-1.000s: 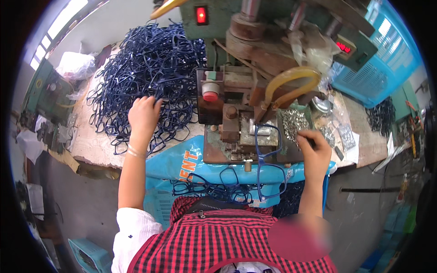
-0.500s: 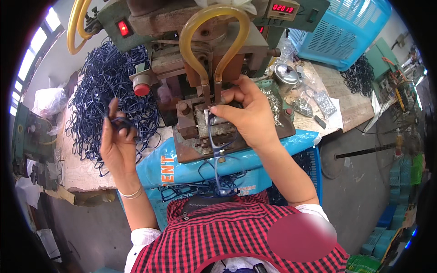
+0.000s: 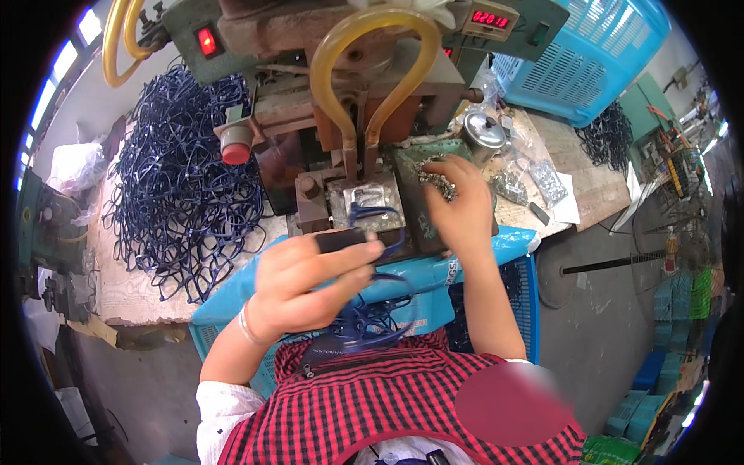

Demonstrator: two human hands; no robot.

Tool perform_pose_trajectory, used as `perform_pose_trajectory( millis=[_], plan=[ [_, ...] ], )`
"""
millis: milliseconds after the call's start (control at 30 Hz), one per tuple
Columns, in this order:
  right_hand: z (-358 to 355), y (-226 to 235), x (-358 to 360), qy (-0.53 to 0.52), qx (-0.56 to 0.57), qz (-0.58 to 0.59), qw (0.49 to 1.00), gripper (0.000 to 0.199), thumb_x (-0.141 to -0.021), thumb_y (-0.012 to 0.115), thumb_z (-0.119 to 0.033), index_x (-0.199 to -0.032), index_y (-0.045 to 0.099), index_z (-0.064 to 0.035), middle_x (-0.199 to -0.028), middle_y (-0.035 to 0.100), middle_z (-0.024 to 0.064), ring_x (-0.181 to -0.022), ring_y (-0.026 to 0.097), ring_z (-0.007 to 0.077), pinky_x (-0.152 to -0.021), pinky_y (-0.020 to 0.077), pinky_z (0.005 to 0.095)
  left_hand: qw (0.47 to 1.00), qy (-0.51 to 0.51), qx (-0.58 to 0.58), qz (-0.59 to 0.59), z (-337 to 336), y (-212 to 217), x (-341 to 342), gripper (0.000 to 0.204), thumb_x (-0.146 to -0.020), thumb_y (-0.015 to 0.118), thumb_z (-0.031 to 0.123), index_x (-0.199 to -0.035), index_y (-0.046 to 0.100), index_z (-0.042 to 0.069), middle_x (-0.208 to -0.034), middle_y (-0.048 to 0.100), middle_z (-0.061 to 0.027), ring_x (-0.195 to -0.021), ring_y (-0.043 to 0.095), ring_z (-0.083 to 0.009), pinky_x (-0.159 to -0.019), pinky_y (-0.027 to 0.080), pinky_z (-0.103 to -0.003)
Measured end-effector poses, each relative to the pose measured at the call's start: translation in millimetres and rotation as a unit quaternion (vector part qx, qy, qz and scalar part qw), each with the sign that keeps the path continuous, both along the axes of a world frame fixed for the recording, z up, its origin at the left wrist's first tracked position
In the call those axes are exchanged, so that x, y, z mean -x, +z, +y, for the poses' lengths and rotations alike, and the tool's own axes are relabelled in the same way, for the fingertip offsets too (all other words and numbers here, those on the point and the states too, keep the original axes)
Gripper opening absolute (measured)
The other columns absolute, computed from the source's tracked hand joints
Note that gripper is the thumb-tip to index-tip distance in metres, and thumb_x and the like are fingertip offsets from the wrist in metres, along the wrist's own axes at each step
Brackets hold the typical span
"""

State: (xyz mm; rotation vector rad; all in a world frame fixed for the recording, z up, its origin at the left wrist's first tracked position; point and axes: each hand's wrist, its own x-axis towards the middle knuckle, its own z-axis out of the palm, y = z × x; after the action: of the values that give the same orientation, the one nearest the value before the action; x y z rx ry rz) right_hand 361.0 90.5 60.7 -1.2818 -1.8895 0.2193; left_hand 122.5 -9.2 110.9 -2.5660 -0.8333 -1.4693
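To the far left of the hands, a big heap of dark blue plastic frames point(image 3: 182, 170) lies on the bench point(image 3: 132, 287). The left hand point(image 3: 306, 287) is closed around one dark blue frame piece point(image 3: 349, 239), with thumb and fingers pinching its upper end; loose blue loops hang below the grip, over the blue crate point(image 3: 418, 298). I judge the piece is light and thin, a little springy, so it is better held near the thick end than by the loops. Just beyond this hand stands the press machine point(image 3: 349, 132) with a yellow hose point(image 3: 372, 62). The right hand point(image 3: 461, 205) has its fingers bent down onto a pile of small metal parts point(image 3: 435, 180); whether it has pinched one, I cannot tell.
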Motion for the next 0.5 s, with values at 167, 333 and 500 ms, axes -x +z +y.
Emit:
perform_pose_trajectory(
  millis=[167, 333, 500],
  plan=[
    [14.6, -62.3, -37.3, -0.078, -0.087, -0.078, 0.99, 0.011, -0.077, 0.079, -0.012, -0.087, 0.076, -0.0079, -0.113, 0.069, 0.0164, -0.116, 0.062, 0.0368, -0.098, 0.0502, 0.0486, 0.992, 0.009, -0.081, 0.094, 15.7, -14.0, -12.9, 0.022, -0.075, 0.078, 0.005, -0.095, 0.068, 0.005, -0.111, 0.075, -0.0113, -0.09, 0.073, -0.0232, -0.085, 0.065, -0.04],
    [41.5, -49.8, -9.1, -0.05, -0.088, -0.059, 0.993, 0.009, -0.078, 0.078, -0.013, -0.086, 0.077, -0.01, -0.104, 0.071, 0.0091, -0.106, 0.065, 0.0325, -0.087, 0.0525, 0.0457, 0.995, 0.0, -0.056, 0.081, 15.9, -13.2, -11.7, 0.024, -0.076, 0.077, 0.001, -0.099, 0.07, 0.005, -0.112, 0.075, -0.0128, -0.095, 0.074, -0.0275, -0.085, 0.064, -0.04],
    [41.2, -47.3, 13.0, -0.065, -0.014, -0.207, 0.976, 0.009, -0.082, 0.074, -0.014, -0.089, 0.077, -0.0085, -0.102, 0.073, 0.0087, -0.099, 0.068, 0.0312, -0.083, 0.0545, 0.0445, 0.996, 0.068, 0.027, 0.059, -19.8, -20.5, -10.1, 0.028, -0.076, 0.077, 0.002, -0.104, 0.072, 0.004, -0.118, 0.073, -0.012, -0.102, 0.073, -0.0281, -0.087, 0.061, -0.04]
  ],
)
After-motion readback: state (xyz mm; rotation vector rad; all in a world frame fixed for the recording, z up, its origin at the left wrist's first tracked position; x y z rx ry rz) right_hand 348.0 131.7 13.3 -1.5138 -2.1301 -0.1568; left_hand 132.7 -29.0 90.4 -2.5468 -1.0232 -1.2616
